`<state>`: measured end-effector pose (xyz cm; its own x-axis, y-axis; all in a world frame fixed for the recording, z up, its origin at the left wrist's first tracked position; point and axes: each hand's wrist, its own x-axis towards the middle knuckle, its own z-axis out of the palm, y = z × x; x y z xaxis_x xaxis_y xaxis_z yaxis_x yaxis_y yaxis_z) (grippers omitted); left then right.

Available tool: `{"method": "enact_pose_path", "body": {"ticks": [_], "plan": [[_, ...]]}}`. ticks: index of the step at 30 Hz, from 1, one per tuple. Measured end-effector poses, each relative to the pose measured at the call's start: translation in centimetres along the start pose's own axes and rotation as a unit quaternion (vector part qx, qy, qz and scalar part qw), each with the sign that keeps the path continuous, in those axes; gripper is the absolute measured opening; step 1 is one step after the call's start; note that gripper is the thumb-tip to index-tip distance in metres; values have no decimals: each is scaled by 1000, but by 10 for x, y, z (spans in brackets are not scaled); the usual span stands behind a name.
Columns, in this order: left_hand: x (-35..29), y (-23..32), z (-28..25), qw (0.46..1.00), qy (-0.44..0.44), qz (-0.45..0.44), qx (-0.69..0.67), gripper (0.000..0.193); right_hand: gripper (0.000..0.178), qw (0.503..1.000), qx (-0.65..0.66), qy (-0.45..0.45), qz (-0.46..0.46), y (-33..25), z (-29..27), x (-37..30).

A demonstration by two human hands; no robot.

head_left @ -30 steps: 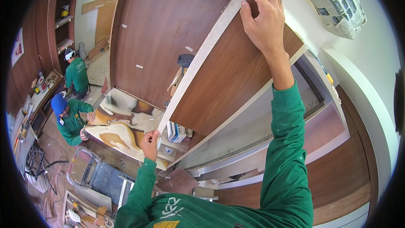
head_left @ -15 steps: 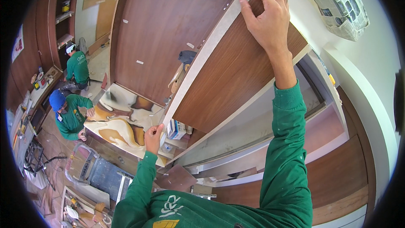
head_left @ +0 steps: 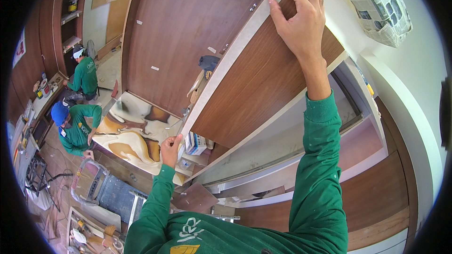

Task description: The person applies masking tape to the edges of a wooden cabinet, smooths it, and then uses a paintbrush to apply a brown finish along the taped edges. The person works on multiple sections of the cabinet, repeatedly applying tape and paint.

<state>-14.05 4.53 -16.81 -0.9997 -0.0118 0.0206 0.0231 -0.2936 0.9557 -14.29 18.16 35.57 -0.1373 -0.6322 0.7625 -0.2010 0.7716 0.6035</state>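
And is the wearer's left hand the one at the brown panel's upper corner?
No, the right hand grips the brown panel there, while the left hand is at its pale edge's lower end.

Downward head-worn fisheye view

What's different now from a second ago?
The wood panel's upper end, with the right hand on it, has shifted slightly right in view, and small metal fittings along its far side show more clearly. The co-worker in the blue cap has drawn one hand back leftward over the patterned board.

Unchanged: right hand and left hand keep gripping the panel; nothing let go.
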Motion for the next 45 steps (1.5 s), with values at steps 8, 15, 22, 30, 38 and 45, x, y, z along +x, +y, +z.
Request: {"method": "enact_pose_path", "body": {"ticks": [8, 15, 22, 30, 38, 45], "plan": [[4, -3, 0, 1000, 7, 2, -5, 37, 40, 999, -46, 4, -1, -3, 3, -2], [3, 8, 1, 1000, 17, -2, 7, 36, 70, 965, -226, -130, -19, -27, 0, -16], [0, 7, 3, 1000, 6, 1, 11, 35, 68, 973, -172, -135, -75, -27, 11, -44], [3, 5, 1, 1000, 5, 11, 29, 38, 63, 978, -139, -139, -76, -33, 9, -56], [9, 3, 1, 1000, 6, 12, 28, 39, 55, 977, -144, -128, -91, -39, 10, -61], [3, 1, -6, 998, 9, 33, 47, 46, 50, 976, -73, -184, -96, -74, 15, -109]]}}
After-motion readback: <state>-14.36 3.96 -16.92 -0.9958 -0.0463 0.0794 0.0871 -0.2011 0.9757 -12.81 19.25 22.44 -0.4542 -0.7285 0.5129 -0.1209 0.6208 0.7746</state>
